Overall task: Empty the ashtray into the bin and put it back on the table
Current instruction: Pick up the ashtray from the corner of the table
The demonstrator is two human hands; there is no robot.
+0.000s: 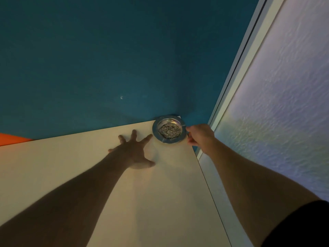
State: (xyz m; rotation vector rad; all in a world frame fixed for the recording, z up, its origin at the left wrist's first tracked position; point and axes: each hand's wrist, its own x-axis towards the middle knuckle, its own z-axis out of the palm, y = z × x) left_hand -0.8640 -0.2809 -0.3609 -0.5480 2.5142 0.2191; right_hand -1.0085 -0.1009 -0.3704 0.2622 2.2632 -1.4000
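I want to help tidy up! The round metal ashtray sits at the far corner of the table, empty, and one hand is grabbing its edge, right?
Not empty: the head view shows the ashtray full of grey ash. The right hand does grip its edge.

Metal ashtray point(169, 129), ash-filled, at far right corner of pale table point(151, 202). Right hand point(200, 137) pinching its right rim. Left hand point(134, 152) splayed flat on tabletop, just left of ashtray.

- table point(89, 175) bare near and left: open path
- ashtray point(169, 129) in far corner, wall point(106, 59) tight behind
- left hand point(132, 152) spread beside it, right hand point(200, 137) at its rim
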